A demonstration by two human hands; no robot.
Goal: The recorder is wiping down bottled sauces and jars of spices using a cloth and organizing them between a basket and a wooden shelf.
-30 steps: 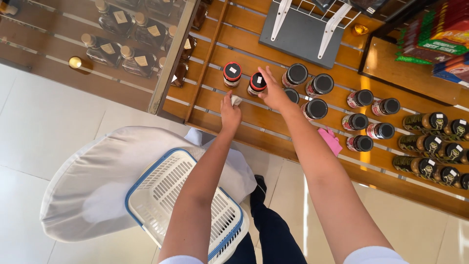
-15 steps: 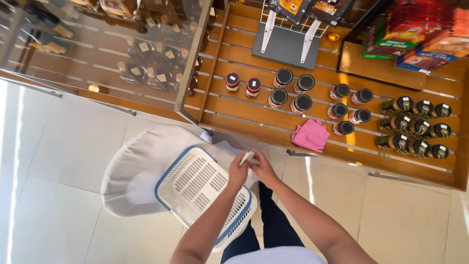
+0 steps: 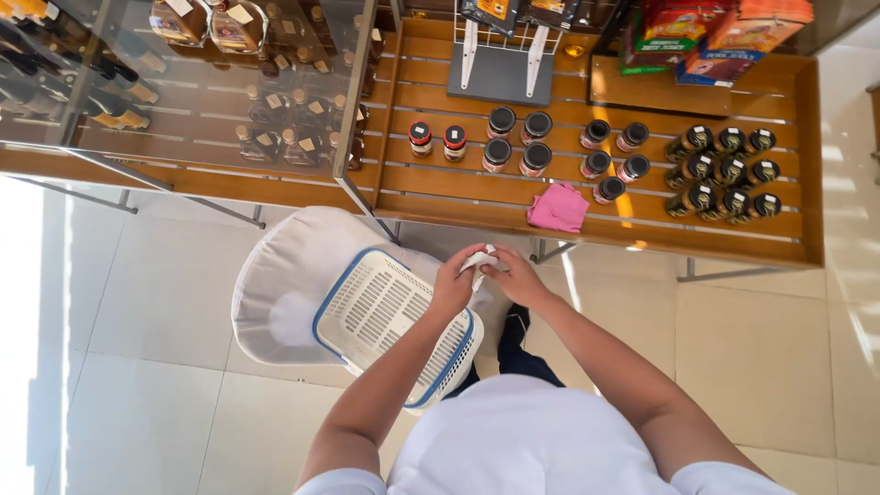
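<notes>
My left hand (image 3: 454, 282) and my right hand (image 3: 516, 277) meet in front of my chest, both closed on a small white cloth or paper (image 3: 480, 262). They hover over the far corner of an empty white plastic basket with a blue rim (image 3: 367, 298), which rests on a white cushioned chair (image 3: 275, 284). Beyond my hands, a wooden slatted shelf (image 3: 440, 188) carries two red-labelled jars (image 3: 436, 140), several dark-lidded jars (image 3: 518, 142) and a folded pink cloth (image 3: 557, 207).
Dark jars with gold labels (image 3: 724, 174) crowd the shelf's right end. A grey display stand (image 3: 500, 69) and colourful packets (image 3: 715, 37) sit at the back. A glass case with bottles (image 3: 183, 82) stands at left. Pale floor tiles (image 3: 761, 348) surround me.
My hands have come back from the red-labelled jars on the shelf to my chest over the basket, holding the white piece. The view has pulled back and widened.
</notes>
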